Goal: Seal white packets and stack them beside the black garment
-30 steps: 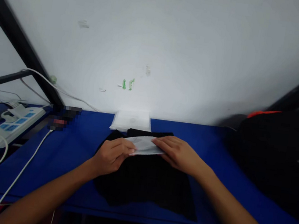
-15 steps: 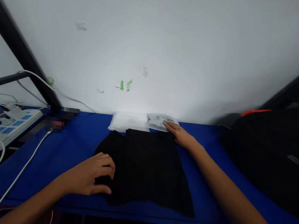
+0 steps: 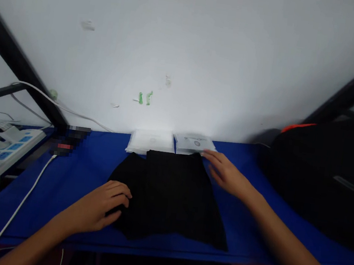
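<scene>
A folded black garment (image 3: 174, 198) lies on the blue table in front of me; its exact kind is hard to make out. My left hand (image 3: 104, 205) rests at the garment's left edge, fingers loosely bent and thumb apart, gripping nothing. Past the garment's upper right corner, my right hand (image 3: 226, 172) hovers with fingers stretched out and holds nothing. Just beyond its fingertips is a clear printed plastic packet (image 3: 194, 143). A white plastic packet or stack of packets (image 3: 151, 141) lies to the left of that one, against the wall.
A large black bag (image 3: 328, 180) with an orange strip stands at the right. On the left are a white power strip (image 3: 13, 149), white cables (image 3: 28, 193) and a partly blurred-out dark object (image 3: 70, 144). Black metal bars (image 3: 19, 57) slant up at both sides.
My right hand has come off the printed packet and drawn back toward the right. My left hand has slid slightly left along the garment. The view has shifted a little.
</scene>
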Demonstrator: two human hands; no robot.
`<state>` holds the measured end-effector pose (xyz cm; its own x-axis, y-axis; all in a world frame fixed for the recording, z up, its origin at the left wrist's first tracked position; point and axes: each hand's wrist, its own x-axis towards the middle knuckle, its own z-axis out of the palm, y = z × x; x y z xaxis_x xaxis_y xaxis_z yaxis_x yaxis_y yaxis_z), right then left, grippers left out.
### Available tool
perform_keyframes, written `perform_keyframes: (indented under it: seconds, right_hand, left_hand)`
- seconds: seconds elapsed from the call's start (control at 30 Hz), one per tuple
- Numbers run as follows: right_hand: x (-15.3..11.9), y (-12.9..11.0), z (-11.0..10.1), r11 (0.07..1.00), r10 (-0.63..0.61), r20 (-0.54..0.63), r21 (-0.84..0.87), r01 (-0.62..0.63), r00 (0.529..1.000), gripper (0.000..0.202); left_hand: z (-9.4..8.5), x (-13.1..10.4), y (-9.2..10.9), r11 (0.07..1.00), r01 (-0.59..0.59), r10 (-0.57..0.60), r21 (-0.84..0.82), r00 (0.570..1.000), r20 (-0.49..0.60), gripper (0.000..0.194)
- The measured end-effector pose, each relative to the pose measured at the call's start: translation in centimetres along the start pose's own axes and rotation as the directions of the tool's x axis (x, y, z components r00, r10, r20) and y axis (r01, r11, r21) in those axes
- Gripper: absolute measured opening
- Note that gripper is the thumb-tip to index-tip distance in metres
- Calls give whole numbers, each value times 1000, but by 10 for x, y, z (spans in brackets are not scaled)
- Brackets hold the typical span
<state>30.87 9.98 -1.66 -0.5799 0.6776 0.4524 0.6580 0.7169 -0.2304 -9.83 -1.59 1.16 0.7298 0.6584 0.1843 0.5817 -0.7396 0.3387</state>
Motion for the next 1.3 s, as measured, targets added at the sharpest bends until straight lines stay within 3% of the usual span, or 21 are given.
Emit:
perform_keyframes:
  seconds: [0.07, 0.13, 0.17, 0.27, 0.4, 0.53, 0.63, 0.77, 0.93, 1.07, 1.2, 1.3]
  right_hand:
    - [-16, -41, -15, 990, -62, 164, 137, 40, 984, 43]
    - [-32, -74, -24, 975, -121, 349, 219, 45, 929, 53]
    - [-40, -86, -27, 973, -108, 392, 232, 15, 914, 53]
    - [-55, -98, -29, 966, -52, 417, 252, -61, 908, 26]
    - [-54, -86, -32, 948, 12, 367, 293, -128, 930, 20]
    - [-36, -66, -34, 934, 120, 275, 295, -203, 954, 21]
    - [-20, -48, -25, 944, 167, 178, 256, -210, 970, 20]
    - [-5, -20, 0, 986, 153, 176, 35, -161, 973, 15]
    - [4, -6, 14, 981, 108, 166, -179, -78, 980, 21]
    - [22, -5, 14, 970, 15, 42, -242, -4, 999, 30]
    - [42, -1, 23, 962, -70, 65, -258, 84, 995, 32]
    - [47, 3, 26, 963, -77, 70, -253, 92, 995, 29]
  left_hand:
    - [1, -1, -3, 1000, -6, 6, 15, 999, -52, 22]
    - [0, -2, -5, 1000, -4, 6, 20, 995, -100, 22]
    - [0, -2, -6, 1000, -5, 8, 22, 992, -124, 22]
    - [-2, -1, -8, 999, -18, 24, 33, 982, -186, 23]
    - [-3, 2, -10, 998, -24, 38, 59, 964, -265, 21]
    - [-4, 8, -16, 997, 40, -17, 64, 943, -332, 15]
    - [-5, 17, -27, 992, 106, -71, 69, 920, -386, 22]
    - [-6, 33, -47, 968, 242, -215, 66, 936, -280, 27]
    - [-10, 56, -66, 918, 335, -324, 211, 942, -87, 12]
    - [-6, 86, -75, 907, 341, -315, 248, 939, -142, 15]
    - [5, 120, -82, 923, 267, -224, 278, 958, -178, 30]
    - [9, 133, -82, 932, 217, -177, 289, 972, -157, 14]
